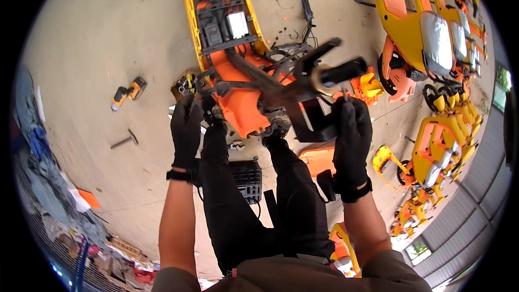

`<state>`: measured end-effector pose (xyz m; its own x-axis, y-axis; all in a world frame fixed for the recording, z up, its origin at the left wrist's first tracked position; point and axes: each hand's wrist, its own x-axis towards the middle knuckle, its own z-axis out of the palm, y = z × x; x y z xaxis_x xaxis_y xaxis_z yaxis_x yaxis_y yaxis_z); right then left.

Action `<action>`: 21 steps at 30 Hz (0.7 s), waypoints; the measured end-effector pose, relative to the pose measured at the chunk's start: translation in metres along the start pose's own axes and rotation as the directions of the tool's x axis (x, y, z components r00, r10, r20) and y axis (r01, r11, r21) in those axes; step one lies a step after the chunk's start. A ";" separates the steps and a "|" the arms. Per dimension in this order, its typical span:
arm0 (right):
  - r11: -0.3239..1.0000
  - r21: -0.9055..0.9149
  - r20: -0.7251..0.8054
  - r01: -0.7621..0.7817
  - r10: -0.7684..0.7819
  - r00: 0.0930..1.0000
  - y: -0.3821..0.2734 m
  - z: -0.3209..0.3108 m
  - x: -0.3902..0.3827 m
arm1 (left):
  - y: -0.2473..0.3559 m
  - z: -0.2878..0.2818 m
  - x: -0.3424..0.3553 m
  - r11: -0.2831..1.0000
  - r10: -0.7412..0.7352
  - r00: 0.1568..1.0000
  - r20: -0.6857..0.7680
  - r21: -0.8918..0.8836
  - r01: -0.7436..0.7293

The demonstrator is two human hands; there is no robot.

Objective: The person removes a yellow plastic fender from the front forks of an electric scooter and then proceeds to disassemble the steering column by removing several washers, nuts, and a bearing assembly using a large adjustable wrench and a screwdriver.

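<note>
A partly dismantled orange and yellow electric scooter [238, 103] lies before me, its body open over wiring and a silver-topped box [237, 24]. A dark metal frame [259, 78] with a thick black tube [346, 73] slants across its front, somewhat blurred. My right hand [352, 138], in a black glove, is closed at the frame's right side, its fingertips at a small part that I cannot make out. My left hand [185, 135], also gloved, has its fingers bent together beside the scooter's left front; what they hold, if anything, is hidden.
A cordless drill [128, 93] and a hammer [125, 139] lie on the floor at left. Beneath my legs is a black ribbed case [247, 181]. Several yellow and orange scooters [432, 151] stand along the right. Cloth and scrap [59, 184] line the left edge.
</note>
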<state>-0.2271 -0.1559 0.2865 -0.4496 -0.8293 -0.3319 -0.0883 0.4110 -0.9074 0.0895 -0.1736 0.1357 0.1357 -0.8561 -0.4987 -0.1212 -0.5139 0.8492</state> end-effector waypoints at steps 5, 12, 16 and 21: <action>0.991 0.131 0.103 -0.007 -0.007 0.995 -0.003 -0.035 0.024 | 0.155 0.085 -0.049 0.883 0.402 0.885 0.236 0.157 -0.443; 0.963 0.009 0.237 0.271 -0.265 0.935 -0.006 -0.030 0.032 | 0.188 0.141 -0.043 0.760 0.451 0.772 0.447 0.262 -0.595; 0.921 -0.085 0.268 0.380 -0.346 0.899 -0.011 -0.013 0.035 | 0.199 0.138 -0.031 0.757 0.394 0.755 0.524 0.281 -0.590; 0.910 -0.101 0.244 0.403 -0.370 0.897 -0.008 -0.008 0.037 | 0.194 0.141 -0.027 0.693 0.456 0.742 0.491 0.327 -0.642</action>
<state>-0.2498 -0.1869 0.2835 -0.1534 -0.9878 -0.0250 -0.3513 0.0782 -0.9330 -0.0765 -0.2578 0.2895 -0.4371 -0.8969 -0.0677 -0.4925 0.1757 0.8524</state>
